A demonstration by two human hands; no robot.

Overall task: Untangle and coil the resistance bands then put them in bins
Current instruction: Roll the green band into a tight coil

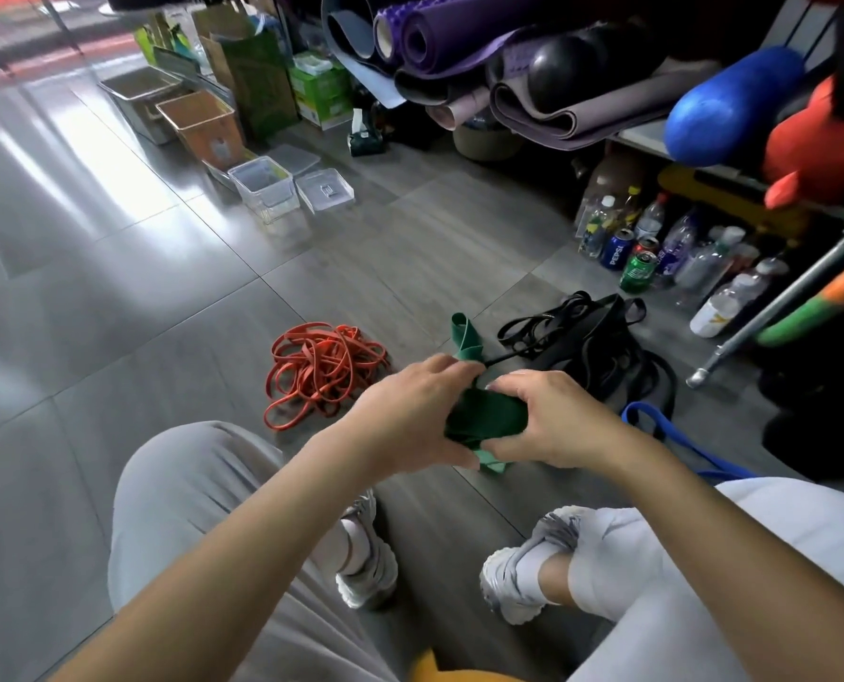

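While the person sits on the grey floor (114,268), the left hand (410,411) and right hand (548,415) both clamp a green band (488,415), its free loop poking up at twelve o'clock. Orange bands (321,371) lie at ten o'clock, black bands (592,342) at two, clear bins (267,189) farther off at eleven.

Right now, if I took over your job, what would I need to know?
Left hand and right hand: both shut on the green band, partly wound up, one end sticking up.
Orange bands: tangled heap on the floor, left of the hands.
Black bands: tangled pile further right; a blue band lies beside it.
Clear bins: further off on the floor; no bands visible inside.
Left: finish green, coil the others, bin everything.
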